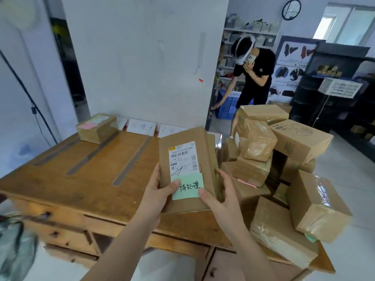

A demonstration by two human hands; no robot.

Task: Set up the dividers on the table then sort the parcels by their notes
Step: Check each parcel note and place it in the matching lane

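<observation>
1. A sorted parcel (97, 127) with a pink note (87, 125) on top sits at the far left corner of the table (60, 179). It is probably the first item in that lane.
2. Grey strips (91, 154) lie along the table's top from front to back. They split it into lanes, so the dividers appear to be set up.
3. White cards (142, 126) with handwriting lean on the wall at the table's far edge, roughly one per lane. They seem to name each lane; a few characters can be made out but not whole labels.
4. The left hand (160, 187) holds the lower left edge of a flat parcel (188, 169) above the table's right half. Its thumb lies on the front face and the rest of the hand goes behind, clamping the cardboard.
5. The parcel is lifted clear of the table and tilted face-up toward the camera, so its shipping label and green note (188, 187) can be read. The note should decide the lane.
6. The right hand (221, 191) supports the parcel's right side. Its fingers (220, 173) curl round the edge, and its thumb presses the note's lower corner, which keeps the paper flat.
7. A pile (284, 159) of taped parcels is heaped on the table's right end. It looks like unsorted stock kept within reach, and most of the sorting remains.
</observation>
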